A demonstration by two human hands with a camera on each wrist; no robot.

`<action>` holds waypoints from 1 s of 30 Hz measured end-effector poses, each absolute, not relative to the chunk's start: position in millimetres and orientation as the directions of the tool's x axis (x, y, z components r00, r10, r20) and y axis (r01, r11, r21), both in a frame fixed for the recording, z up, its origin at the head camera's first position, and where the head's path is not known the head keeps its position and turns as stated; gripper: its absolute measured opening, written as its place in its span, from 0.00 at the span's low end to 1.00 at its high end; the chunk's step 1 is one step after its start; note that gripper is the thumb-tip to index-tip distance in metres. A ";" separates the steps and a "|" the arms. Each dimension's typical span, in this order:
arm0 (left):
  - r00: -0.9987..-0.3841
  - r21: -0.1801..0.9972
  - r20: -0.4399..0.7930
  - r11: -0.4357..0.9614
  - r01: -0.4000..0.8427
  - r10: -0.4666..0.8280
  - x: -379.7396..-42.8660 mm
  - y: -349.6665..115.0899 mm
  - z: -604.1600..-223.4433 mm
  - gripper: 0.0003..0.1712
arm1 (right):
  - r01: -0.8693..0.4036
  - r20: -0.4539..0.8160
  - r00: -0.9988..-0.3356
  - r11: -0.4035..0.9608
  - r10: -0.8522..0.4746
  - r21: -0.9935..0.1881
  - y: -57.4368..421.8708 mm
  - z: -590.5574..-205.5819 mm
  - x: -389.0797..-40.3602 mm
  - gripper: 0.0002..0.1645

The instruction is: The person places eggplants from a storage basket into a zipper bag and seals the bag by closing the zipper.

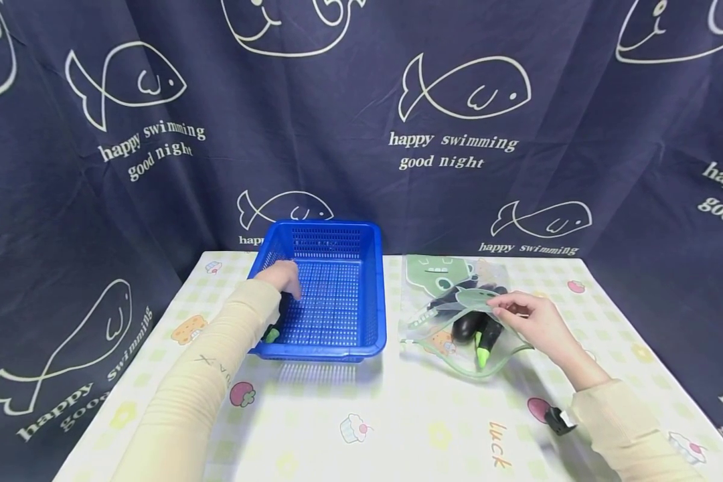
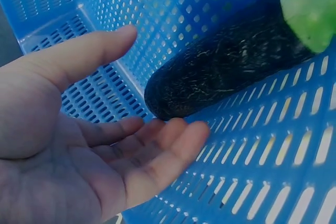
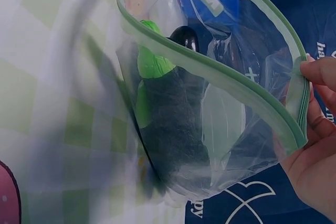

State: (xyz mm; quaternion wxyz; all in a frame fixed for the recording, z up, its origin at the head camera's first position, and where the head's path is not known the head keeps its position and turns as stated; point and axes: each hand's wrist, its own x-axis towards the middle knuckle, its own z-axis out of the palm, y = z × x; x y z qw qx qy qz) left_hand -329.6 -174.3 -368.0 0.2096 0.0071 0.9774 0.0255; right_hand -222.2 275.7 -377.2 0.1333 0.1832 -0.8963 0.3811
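Observation:
My left hand (image 1: 284, 276) reaches into a blue perforated basket (image 1: 319, 351) on the table's left side. In the left wrist view its fingers are loosely bent, with thumb apart, and the fingertips lie at the rounded end of a dark eggplant (image 2: 226, 61) with a green cap. That eggplant lies along the basket's left side; whether the fingertips touch it I cannot tell. On the right, my right hand (image 1: 536, 325) pinches the green-edged mouth of a clear zip bag (image 3: 220, 69), which stands open. Inside the bag lie several dark eggplants (image 1: 468, 326), some with bright green stems.
A checked tablecloth (image 1: 313, 422) with printed fruit and cakes covers the table. A dark blue curtain (image 1: 337, 134) with fish drawings hangs behind and at both sides. On the right wrist sits a small black device (image 1: 559, 420).

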 end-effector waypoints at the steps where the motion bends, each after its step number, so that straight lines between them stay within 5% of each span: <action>1: -0.911 0.047 -0.411 0.999 0.004 0.023 -330.1 -174.0 -368.3 0.45 | -0.432 0.380 -0.896 0.645 -0.229 -0.630 278.3 -381.2 -225.2 0.09; 19: -0.909 0.044 -0.411 0.994 -0.098 -0.072 -323.5 -168.1 -372.8 0.35 | -0.448 0.395 -0.889 0.623 -0.232 -0.642 267.4 -363.7 -213.4 0.09; 30: -0.898 0.100 -0.436 0.989 -0.112 -0.057 -323.4 -167.6 -384.1 0.54 | -0.442 0.386 -0.893 0.619 -0.233 -0.649 268.6 -366.8 -213.8 0.09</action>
